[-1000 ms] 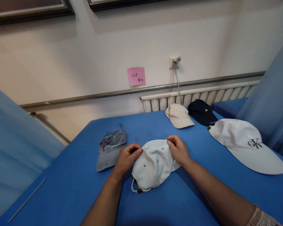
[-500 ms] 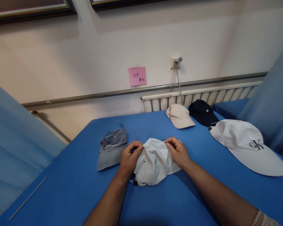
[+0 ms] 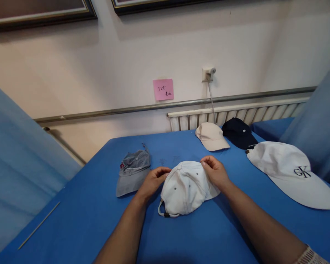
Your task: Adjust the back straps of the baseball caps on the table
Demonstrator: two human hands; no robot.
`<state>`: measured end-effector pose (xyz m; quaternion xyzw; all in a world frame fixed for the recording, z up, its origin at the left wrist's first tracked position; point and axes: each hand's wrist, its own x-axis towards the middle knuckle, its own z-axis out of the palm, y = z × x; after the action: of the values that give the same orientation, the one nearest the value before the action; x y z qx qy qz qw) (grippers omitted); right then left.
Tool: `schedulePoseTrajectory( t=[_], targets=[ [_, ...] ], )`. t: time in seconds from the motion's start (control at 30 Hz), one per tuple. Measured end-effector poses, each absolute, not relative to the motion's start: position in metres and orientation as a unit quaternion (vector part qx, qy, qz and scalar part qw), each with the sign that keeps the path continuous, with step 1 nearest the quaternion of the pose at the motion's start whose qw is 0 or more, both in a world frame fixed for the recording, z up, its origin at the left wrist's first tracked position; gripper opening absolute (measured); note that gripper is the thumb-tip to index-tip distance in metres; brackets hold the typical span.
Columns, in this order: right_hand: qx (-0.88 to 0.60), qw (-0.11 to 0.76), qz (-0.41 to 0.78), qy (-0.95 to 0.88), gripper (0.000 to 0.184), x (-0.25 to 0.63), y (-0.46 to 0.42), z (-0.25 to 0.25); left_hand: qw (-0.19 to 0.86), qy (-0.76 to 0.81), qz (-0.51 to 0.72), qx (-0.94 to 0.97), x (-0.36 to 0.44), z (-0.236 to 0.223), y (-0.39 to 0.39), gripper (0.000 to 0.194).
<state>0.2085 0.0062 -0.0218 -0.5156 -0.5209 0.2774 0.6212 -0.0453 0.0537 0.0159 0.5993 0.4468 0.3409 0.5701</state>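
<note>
- Head view: a smooth blue surface (image 3: 85, 223) spread beneath the caps.
- Large white cap (image 3: 284, 165), long-brimmed, lay well right.
- Pale cap (image 3: 183, 189) sat mid-surface between the hands, its stitched cloth creased; half a second earlier it sagged more, so its crown now looked fuller.
- Grey cap (image 3: 134, 174), faded and crumpled, lay left.
- Left hand (image 3: 153, 181) and right hand (image 3: 216, 173) pinched the crown's edges.
- Strap (image 3: 175, 215) looped behind.
</note>
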Motion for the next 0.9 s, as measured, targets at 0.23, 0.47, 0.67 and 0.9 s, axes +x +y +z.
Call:
schedulePoseTrajectory(
  t=[0.23, 0.47, 0.67, 0.9],
  targets=[
    [-0.493, 0.44, -0.027, -0.751, 0.02, 0.185, -0.025, 0.002, 0.545, 0.381, 0.281, 0.692, -0.039, 0.012, 0.048, 0.033],
    [-0.482, 0.435, -0.037, -0.76, 0.008, 0.179, -0.025, -0.007, 0.308, 0.351, 0.203, 0.861, -0.039, 0.009, 0.05, 0.013],
    [-0.473, 0.451, -0.024, -0.757, 0.008, 0.181, -0.024, -0.01, 0.216, 0.346, 0.121, 0.905, -0.031, -0.002, 0.054, 0.003],
    [-0.467, 0.471, -0.018, -0.748, 0.008, 0.18, -0.024, -0.012, 0.233, 0.342, 0.159, 0.896, -0.027, -0.009, 0.057, 0.007]
  ],
)
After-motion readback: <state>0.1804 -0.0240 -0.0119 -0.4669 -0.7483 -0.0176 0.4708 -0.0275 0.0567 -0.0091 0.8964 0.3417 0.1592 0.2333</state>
